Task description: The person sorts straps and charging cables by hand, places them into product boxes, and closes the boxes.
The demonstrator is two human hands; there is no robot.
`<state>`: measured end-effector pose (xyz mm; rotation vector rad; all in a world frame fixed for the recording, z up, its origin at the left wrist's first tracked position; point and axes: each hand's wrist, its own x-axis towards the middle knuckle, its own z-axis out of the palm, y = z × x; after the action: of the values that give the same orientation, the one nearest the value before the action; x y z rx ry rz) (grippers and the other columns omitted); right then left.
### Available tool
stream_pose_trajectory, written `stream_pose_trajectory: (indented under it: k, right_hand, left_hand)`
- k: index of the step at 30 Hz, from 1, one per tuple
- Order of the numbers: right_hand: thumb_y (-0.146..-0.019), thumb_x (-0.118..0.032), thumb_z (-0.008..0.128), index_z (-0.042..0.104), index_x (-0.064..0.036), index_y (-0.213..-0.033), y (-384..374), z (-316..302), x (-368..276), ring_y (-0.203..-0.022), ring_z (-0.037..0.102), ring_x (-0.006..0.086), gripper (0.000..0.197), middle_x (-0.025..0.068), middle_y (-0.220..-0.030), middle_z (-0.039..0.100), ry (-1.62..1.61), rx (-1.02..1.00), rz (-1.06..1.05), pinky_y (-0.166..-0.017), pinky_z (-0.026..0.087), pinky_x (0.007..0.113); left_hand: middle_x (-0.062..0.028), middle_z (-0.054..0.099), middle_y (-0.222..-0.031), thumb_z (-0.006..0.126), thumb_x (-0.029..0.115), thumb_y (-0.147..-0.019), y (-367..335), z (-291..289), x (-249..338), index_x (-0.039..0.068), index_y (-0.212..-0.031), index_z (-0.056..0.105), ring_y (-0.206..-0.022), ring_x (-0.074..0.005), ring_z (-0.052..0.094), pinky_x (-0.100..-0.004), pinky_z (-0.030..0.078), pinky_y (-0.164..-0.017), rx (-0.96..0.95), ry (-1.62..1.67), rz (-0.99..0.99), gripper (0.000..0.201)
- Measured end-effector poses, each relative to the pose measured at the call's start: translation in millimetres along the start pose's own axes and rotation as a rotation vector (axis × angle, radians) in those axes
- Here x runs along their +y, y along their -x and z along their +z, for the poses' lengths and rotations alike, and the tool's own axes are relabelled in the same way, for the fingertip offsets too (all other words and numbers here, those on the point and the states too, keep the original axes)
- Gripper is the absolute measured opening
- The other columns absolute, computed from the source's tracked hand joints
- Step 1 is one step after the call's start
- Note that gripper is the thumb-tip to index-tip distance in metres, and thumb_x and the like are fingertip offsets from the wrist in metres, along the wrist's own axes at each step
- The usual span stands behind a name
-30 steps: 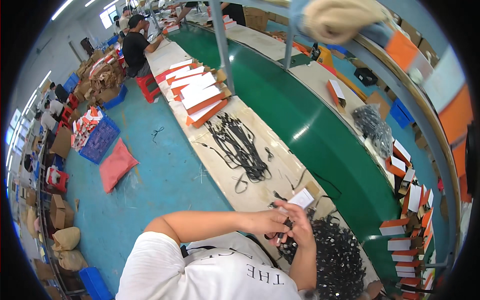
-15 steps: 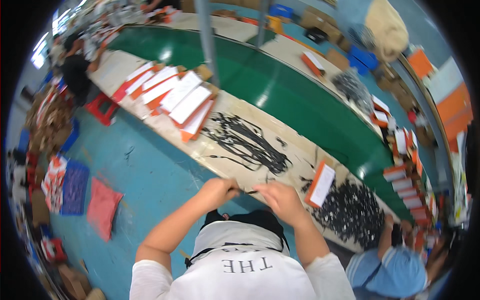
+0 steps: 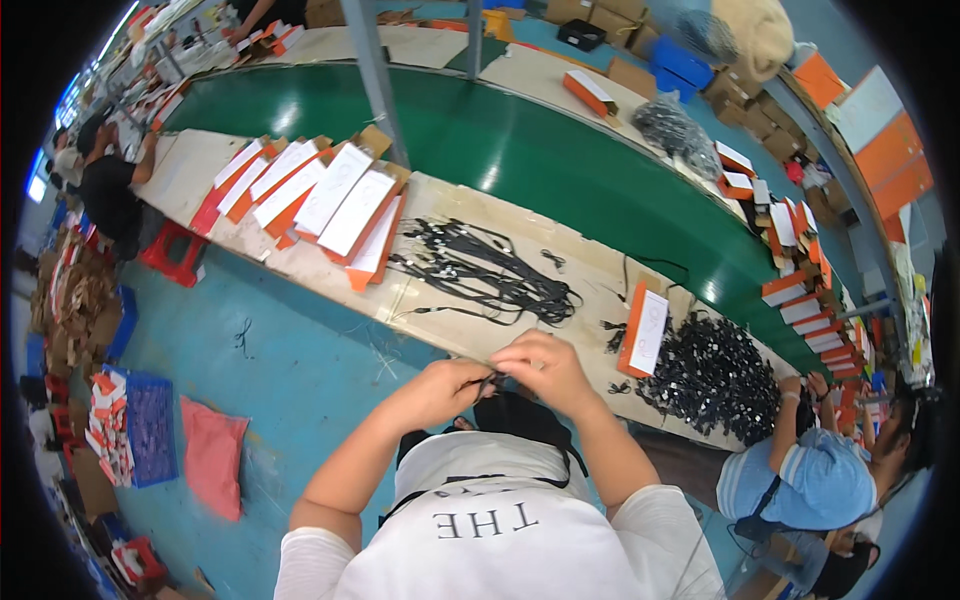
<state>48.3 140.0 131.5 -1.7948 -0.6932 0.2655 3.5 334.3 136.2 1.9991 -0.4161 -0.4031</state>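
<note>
My left hand (image 3: 452,390) and my right hand (image 3: 545,370) meet in front of my body, by the near edge of the workbench. Pinched between their closed fingers is a short black cable (image 3: 492,384), mostly hidden by the fingers. Just beyond on the bench lies a loose bunch of long black cables (image 3: 500,275), stretched out side by side. To the right, a big heap of small coiled black cables (image 3: 710,375) covers the bench top. An orange-and-white box (image 3: 645,333) stands at the heap's left side.
Several orange-and-white boxes (image 3: 330,200) lean in a row on the bench at left. Behind runs a green conveyor belt (image 3: 540,185), with a grey post (image 3: 372,80) beside it. A co-worker in blue (image 3: 810,475) reaches to the heap. A blue crate (image 3: 150,430) stands on the floor.
My hands have come together, the left moving right toward the other, around the cable. The head view has shifted a little, and the co-worker at right shows more.
</note>
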Motion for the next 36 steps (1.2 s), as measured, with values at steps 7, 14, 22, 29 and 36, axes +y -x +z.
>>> stream_pose_trajectory:
  k: [7, 14, 22, 29, 36]
  right_hand:
    - [-0.090, -0.012, 0.047, 0.041, 0.0031, -0.125, 4, 40, 53, -0.100, 0.053, 0.0187, 0.039, 0.0092, -0.113, 0.053, -1.150, 0.046, 0.490, -0.085, 0.045, 0.034]
    - [-0.089, -0.007, 0.047, 0.044, 0.0030, -0.121, -17, 30, 76, -0.096, 0.055, 0.0164, 0.033, 0.0083, -0.112, 0.054, -1.208, 0.183, 0.560, -0.083, 0.046, 0.030]
    - [-0.086, -0.007, 0.053, 0.054, 0.0024, -0.090, -65, -17, 125, -0.086, 0.058, 0.0188, 0.010, 0.0127, -0.094, 0.060, -0.977, 0.491, 0.553, -0.077, 0.048, 0.031]
    - [-0.087, -0.011, 0.054, 0.055, -0.0050, -0.104, -46, -37, 147, -0.089, 0.057, 0.0160, 0.019, 0.0088, -0.101, 0.060, -1.307, 0.370, 0.494, -0.074, 0.047, 0.028]
    - [-0.085, -0.012, 0.055, 0.058, -0.0045, -0.105, 24, -77, 131, -0.108, 0.051, 0.0201, 0.021, 0.0123, -0.119, 0.052, -1.508, 0.464, 0.269, -0.084, 0.045, 0.032]
  left_hand:
    - [-0.0056, 0.064, -0.087, 0.058, 0.010, -0.083, -24, 13, -28, -0.001, -0.096, 0.061, -0.075, -0.0089, 0.059, -0.0225, 0.047, -0.067, 0.351, 0.824, -0.182, 0.017]
    - [-0.0141, 0.055, -0.089, 0.053, 0.000, -0.077, -57, 50, -29, -0.002, -0.101, 0.054, -0.089, -0.0326, 0.053, -0.0363, 0.046, -0.070, 0.689, -0.501, 0.111, 0.025]
    - [-0.0132, 0.060, -0.098, 0.052, -0.007, -0.076, -111, 40, -36, 0.006, -0.105, 0.059, -0.082, -0.0304, 0.060, -0.0330, 0.050, -0.068, 0.632, -0.113, 0.087, 0.033]
    - [-0.0135, 0.063, -0.094, 0.057, -0.005, -0.076, -149, 35, -40, 0.005, -0.100, 0.060, -0.082, -0.0285, 0.063, -0.0332, 0.051, -0.069, 0.387, -0.214, 0.188, 0.026]
    - [-0.0113, 0.061, -0.088, 0.063, -0.001, -0.075, -198, 50, -19, 0.002, -0.084, 0.063, -0.071, -0.0185, 0.060, -0.0264, 0.048, -0.062, 0.182, 0.154, 0.185, 0.009]
